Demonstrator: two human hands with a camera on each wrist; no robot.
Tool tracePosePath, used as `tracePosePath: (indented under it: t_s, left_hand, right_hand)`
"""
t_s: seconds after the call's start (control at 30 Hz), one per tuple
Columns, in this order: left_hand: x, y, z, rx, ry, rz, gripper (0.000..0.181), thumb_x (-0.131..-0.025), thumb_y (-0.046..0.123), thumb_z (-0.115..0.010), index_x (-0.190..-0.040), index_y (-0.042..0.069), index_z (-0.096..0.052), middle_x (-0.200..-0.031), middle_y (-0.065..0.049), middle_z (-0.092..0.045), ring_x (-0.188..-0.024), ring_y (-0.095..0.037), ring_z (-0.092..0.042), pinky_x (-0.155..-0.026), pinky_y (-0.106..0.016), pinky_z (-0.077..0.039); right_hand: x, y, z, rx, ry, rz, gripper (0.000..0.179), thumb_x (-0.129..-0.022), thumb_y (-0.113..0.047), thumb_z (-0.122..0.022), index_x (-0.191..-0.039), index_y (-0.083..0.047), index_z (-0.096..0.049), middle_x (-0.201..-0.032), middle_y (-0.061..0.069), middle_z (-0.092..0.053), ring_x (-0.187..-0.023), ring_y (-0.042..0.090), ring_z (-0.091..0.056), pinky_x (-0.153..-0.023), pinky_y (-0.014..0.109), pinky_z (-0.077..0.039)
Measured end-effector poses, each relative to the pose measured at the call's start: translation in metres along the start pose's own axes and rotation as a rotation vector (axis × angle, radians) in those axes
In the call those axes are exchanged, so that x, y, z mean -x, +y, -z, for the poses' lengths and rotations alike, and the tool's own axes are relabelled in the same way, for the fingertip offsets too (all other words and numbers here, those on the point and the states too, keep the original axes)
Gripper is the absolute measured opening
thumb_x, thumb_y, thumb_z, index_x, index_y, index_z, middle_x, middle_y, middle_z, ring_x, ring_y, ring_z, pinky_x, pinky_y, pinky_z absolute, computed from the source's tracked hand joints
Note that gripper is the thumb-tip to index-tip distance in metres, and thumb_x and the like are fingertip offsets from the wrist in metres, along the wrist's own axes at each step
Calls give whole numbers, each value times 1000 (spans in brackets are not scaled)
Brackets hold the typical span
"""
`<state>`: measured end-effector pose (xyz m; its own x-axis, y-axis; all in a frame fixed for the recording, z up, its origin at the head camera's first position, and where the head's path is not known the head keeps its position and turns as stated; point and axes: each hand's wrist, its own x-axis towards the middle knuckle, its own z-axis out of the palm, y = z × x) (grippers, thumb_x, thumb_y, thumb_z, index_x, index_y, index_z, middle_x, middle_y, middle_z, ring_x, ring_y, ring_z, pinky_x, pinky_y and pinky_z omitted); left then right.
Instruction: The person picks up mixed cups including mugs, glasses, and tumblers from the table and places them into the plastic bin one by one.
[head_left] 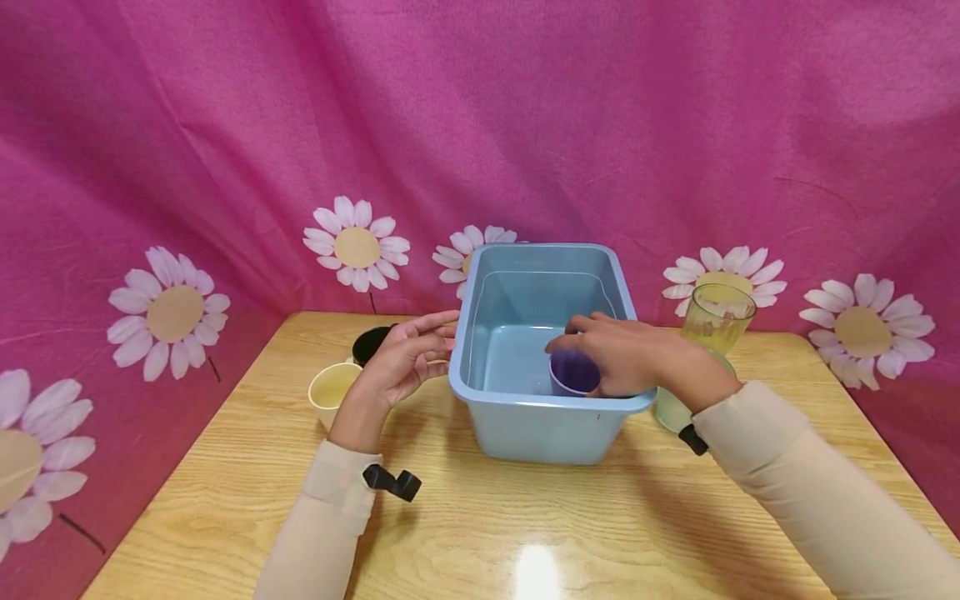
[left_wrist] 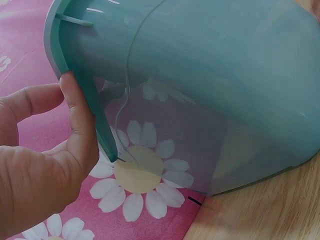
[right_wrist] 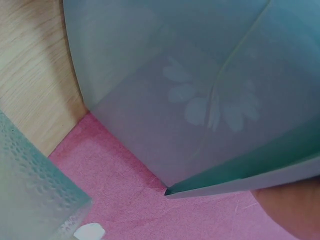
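Note:
A light blue plastic basin stands on the table in the head view. Its left rim meets the fingertips of my left hand, whose fingers are loosely bent; in the left wrist view this hand touches the rim from outside. My right hand reaches over the basin's right side and grips a purple cup inside, near the front wall. The cup's mouth faces up, and the hand covers its right part. In the right wrist view, only a bit of the hand shows beyond the rim.
Left of the basin stand a cream cup and a black cup, partly behind my left hand. To the right are a yellowish clear glass and a pale green textured glass. A pink daisy-print cloth hangs behind the table.

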<state>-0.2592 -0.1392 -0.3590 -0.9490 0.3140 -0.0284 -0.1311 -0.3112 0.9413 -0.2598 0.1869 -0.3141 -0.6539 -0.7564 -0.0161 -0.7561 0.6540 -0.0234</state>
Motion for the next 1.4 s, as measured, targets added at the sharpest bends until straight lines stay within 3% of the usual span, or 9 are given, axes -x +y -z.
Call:
tracePosePath:
  t_s: [0.4,0.73,1.17,1.4]
  left_hand:
    - [3,1,-3,9,-16,-11,53,-97,-6,-54,-149,-5,-45,-107,-8,-69,-79,-17,-71,-75,-31,-62]
    - [2,0,-1,6,-19,-13,53,-97,-6,-54,-149,-4,-45,-106,-7,-69,-80,-16,-70,-76,-31,-62]
    - [1,-1,1,8,-28,-14,53,-98,-6,-54,-150,-4,-45,-107,-7,-69,-80,-17,-71,-76,-31,-61]
    - [0,-3,3,12,-23,-11,52,-98,-5,-54,-149,-3,-45,-109,-9,-69,-81,-17,-71,-77,-32,-61]
  right_hand:
    - [1,3,-1,-24,-5,45,62,-79,-36,-84,-137,-24,-65,-118,1,-59,-99,24,-55,-79,37,-51]
    - [2,2,1,-33,-19,32,63,-81,-38,-83,-140,-24,-63,-125,2,-59,-105,26,-54,-81,40,-52]
    - [7,-1,10,3,46,34,71,-74,-33,-89,-139,-20,-63,-130,5,-60,-108,28,-54,-85,43,-53]
    - [10,-2,19,13,73,11,74,-76,-45,-87,-141,-18,-62,-132,6,-59,-111,28,-55,-87,46,-54]
